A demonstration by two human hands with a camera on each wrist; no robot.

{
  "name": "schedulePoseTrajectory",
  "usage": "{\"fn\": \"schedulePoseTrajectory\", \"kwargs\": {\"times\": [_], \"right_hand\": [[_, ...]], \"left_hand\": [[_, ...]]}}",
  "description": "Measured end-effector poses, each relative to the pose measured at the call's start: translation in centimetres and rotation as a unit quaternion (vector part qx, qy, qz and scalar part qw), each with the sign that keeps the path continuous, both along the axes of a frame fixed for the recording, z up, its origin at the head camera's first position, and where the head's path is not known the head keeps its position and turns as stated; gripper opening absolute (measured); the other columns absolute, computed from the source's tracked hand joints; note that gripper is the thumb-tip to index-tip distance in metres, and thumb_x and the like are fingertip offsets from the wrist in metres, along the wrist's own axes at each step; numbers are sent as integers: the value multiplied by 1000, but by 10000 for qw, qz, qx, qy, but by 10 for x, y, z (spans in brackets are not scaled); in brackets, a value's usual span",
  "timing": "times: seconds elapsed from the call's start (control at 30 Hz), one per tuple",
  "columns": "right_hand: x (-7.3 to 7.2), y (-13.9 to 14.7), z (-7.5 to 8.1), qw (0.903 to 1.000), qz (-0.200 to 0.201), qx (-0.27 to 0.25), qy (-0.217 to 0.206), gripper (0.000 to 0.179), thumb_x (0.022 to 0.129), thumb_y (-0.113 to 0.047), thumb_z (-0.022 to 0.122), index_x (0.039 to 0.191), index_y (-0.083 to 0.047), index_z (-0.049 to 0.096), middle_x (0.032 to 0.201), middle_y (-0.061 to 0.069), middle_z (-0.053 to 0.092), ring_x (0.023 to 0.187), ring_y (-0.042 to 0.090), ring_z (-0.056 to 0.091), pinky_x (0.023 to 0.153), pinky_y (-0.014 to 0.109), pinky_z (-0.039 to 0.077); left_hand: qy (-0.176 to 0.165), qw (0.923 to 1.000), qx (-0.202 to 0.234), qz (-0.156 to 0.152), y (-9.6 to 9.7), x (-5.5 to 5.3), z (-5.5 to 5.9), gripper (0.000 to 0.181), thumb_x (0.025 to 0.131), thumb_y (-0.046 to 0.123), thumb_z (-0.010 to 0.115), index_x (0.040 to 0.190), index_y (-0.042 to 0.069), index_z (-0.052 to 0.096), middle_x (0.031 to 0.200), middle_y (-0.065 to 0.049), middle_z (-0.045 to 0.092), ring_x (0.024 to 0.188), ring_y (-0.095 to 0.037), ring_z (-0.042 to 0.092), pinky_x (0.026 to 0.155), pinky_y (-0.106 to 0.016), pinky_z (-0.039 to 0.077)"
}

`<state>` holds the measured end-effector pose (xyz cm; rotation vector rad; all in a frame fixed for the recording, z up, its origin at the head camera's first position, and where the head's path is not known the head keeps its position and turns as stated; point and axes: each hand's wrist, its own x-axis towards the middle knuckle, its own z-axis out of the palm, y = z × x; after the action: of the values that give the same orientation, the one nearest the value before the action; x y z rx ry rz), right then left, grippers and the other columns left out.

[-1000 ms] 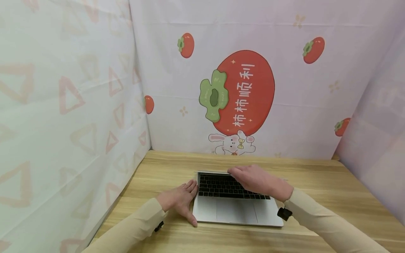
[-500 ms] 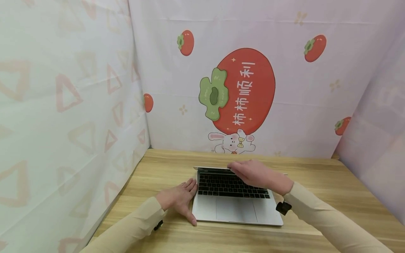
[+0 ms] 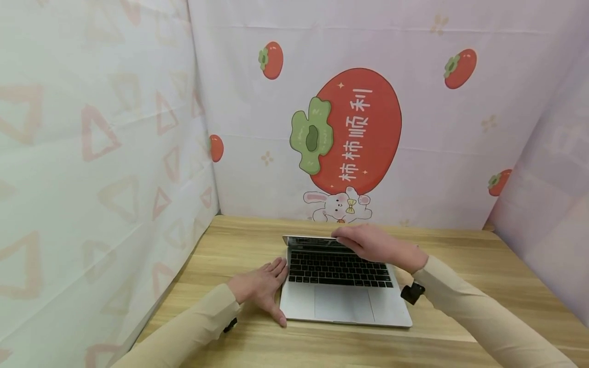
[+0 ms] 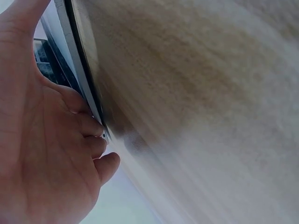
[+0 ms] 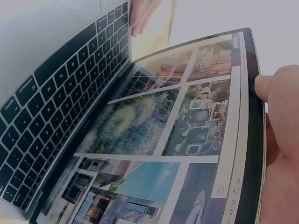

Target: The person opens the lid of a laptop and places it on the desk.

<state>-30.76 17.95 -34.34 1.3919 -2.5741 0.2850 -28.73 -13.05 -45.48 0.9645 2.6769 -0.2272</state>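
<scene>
A silver laptop [image 3: 301,301] lies on the wooden table with its lid [image 3: 313,242] raised part way. Its black keyboard [image 3: 322,268] shows below the lid. My right hand [image 3: 382,246] pinches the top edge of the lid, thumb on the screen side in the right wrist view. There, the lit screen [image 5: 135,121] displays rows of photos. At the laptop's left side rests my left hand [image 3: 259,289], fingers extended along the edge and thumb spread toward the front corner. In the left wrist view, those fingertips [image 4: 96,144] are right at the edge of the base.
The wooden table [image 3: 244,232] extends around the laptop. Behind it hangs a white cloth backdrop [image 3: 248,189] printed with persimmons and a rabbit. A patterned cloth wall [image 3: 152,153] stands on the left, and another cloth wall [image 3: 552,204] on the right.
My right hand has moved up and back with the lid, tilting it open wider and uncovering more of the keyboard and screen. My left hand has stayed at the laptop's side.
</scene>
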Motion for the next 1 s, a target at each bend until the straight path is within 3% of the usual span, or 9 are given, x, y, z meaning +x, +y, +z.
{"fn": "schedulePoseTrajectory", "kwargs": {"times": [0.23,0.53,0.8,1.0], "right_hand": [[-8,0,5,9999,-24,-15,-110,22,99,-14,57,120,-11,64,98,1,73,71,3,57,74,28,57],[-19,1,12,9991,-247,-66,-336,23,99,-14,58,119,-11,67,106,2,73,75,8,56,71,27,54],[-26,4,18,9973,-278,-171,-655,24,99,-16,57,122,-12,67,72,-2,61,57,1,42,63,22,43],[-29,5,21,9965,-293,-284,-729,27,99,-15,59,124,-10,67,79,1,69,54,0,38,63,22,43]], "left_hand": [[-36,10000,5,21,-1,0,0,138,61,89,61,157,2,14,165,-18,6,154,-29,7,124,-40,19],[5,10000,3,8,1,1,1,138,61,89,62,157,1,14,165,-19,7,154,-30,8,124,-39,19],[16,10000,-36,8,3,1,1,139,60,90,61,157,2,16,165,-18,8,154,-29,8,124,-39,19],[-3,10000,-79,45,3,2,2,139,59,90,61,157,2,16,165,-18,8,154,-29,8,124,-39,18]]}}
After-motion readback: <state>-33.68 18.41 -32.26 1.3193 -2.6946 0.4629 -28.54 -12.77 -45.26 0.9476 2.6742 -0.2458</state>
